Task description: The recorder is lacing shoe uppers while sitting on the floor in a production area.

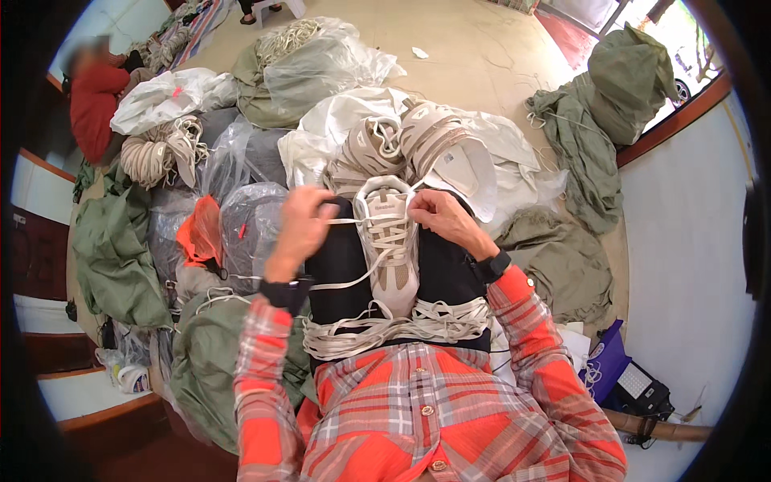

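Note:
A beige and white sneaker (391,257) rests lengthwise on my lap, between my dark trouser legs. My left hand (302,226) pinches a flat white shoelace (345,283) that runs from the shoe's eyelets down toward my left wrist. My right hand (443,217) grips the lace end at the shoe's upper right eyelets. A loose pile of white laces (385,328) lies across my thighs, just above my orange plaid shirt.
Two more beige sneakers (418,145) lie on white bags beyond my knees. Clear and green sacks (265,72) and bundled laces (157,153) crowd the left. A person in red (96,96) sits far left. A purple bag (606,361) is at lower right.

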Motion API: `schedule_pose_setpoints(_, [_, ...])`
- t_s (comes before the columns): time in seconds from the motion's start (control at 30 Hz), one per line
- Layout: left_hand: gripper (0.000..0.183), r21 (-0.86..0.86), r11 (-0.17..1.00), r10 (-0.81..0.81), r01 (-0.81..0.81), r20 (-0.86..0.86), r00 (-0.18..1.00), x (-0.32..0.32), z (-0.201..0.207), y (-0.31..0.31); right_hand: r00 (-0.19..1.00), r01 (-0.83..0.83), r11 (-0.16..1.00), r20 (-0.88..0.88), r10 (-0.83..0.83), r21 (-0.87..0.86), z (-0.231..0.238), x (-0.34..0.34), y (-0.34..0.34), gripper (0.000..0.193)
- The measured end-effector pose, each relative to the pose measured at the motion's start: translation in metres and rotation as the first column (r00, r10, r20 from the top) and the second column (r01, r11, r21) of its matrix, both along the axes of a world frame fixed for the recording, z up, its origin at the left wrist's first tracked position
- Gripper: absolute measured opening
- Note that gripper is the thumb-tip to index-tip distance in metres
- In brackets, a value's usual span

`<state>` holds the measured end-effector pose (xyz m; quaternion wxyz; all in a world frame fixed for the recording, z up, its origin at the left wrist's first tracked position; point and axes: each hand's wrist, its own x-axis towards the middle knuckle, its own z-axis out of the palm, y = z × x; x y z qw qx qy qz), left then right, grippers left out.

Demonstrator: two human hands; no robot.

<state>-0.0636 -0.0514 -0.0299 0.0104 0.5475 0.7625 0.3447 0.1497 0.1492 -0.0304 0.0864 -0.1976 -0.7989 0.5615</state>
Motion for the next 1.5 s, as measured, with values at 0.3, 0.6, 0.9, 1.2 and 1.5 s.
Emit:
schedule_pose_setpoints(0.3, [0.014, -0.211, 0.961, -0.268, 0.18, -0.533, 0.803, 0.047, 0.016, 0.048, 0.995, 0.1, 0.993, 0.035, -0.098, -0.069, 0.019, 0.013, -0.001, 0.016])
schedule_pose_setpoints(0.6, [0.034, -0.192, 0.96, -0.242, 0.205, -0.194, 0.951, 0.046, 0.033, 0.015, 0.97, -0.127, 0.914, 0.146, 0.196, -0.384, 0.027, -0.03, -0.014, 0.028])
schedule_pose_setpoints(0.9, [0.017, -0.19, 0.939, -0.087, 0.287, 0.675, 0.733, 0.029, 0.038, 0.003, 0.895, -0.33, 0.865, 0.165, 0.414, -0.378, 0.045, -0.042, -0.03, 0.026])
schedule_pose_setpoints(1.2, [0.019, -0.295, 0.883, -0.02, 0.365, 0.754, 0.657, -0.014, 0.069, -0.062, 0.904, -0.329, 0.88, 0.154, 0.398, -0.342, 0.055, -0.033, -0.012, 0.025])
schedule_pose_setpoints(1.5, [0.015, -0.483, 0.857, 0.353, -0.18, 0.296, 0.887, -0.086, 0.015, -0.205, 0.894, -0.366, 0.86, 0.121, 0.431, -0.355, 0.05, -0.045, -0.021, 0.024])
